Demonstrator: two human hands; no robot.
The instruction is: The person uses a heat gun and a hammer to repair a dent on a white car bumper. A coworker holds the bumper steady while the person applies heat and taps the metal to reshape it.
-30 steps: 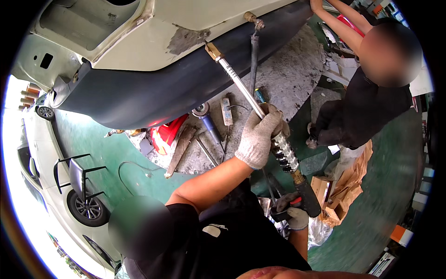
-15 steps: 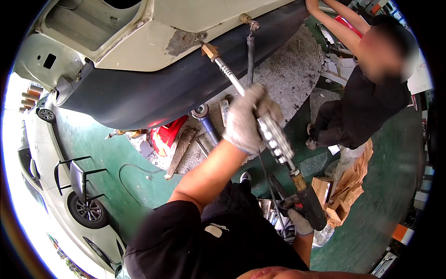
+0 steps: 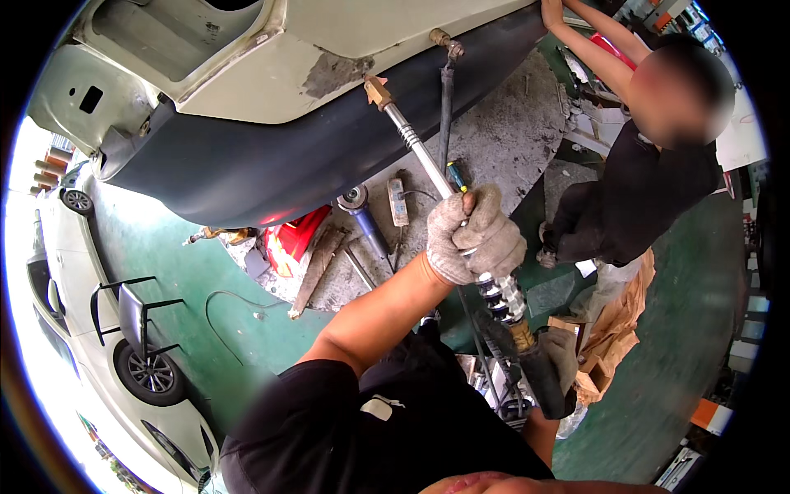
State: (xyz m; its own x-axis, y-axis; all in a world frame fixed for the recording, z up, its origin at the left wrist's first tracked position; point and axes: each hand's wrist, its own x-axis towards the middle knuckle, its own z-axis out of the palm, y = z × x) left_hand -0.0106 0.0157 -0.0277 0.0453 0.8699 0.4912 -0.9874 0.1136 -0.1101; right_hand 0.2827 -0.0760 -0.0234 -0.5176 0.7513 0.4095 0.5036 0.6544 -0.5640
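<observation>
A long slide hammer dent puller slants from the car body down toward me. Its brass tip meets the lower edge of the pale body panel, close to a grey bare patch. My left hand, in a whitish work glove, is closed around the puller at its ridged silver weight. Farther back, my right hand, also gloved, wraps the black rear handle; some of its fingers are hidden behind it. A second metal fitting with a dark cable is fixed to the panel's edge, right of the tip.
Below the dark bumper lie a blue angle grinder, a red bag and a wooden strip. Another person stands at the right, arms reaching to the car. Brown paper and cardboard lie nearby; a black chair is left.
My left hand has moved back along the puller toward the rear handle. My right hand has risen slightly with the handle. The tip stays at the panel edge.
</observation>
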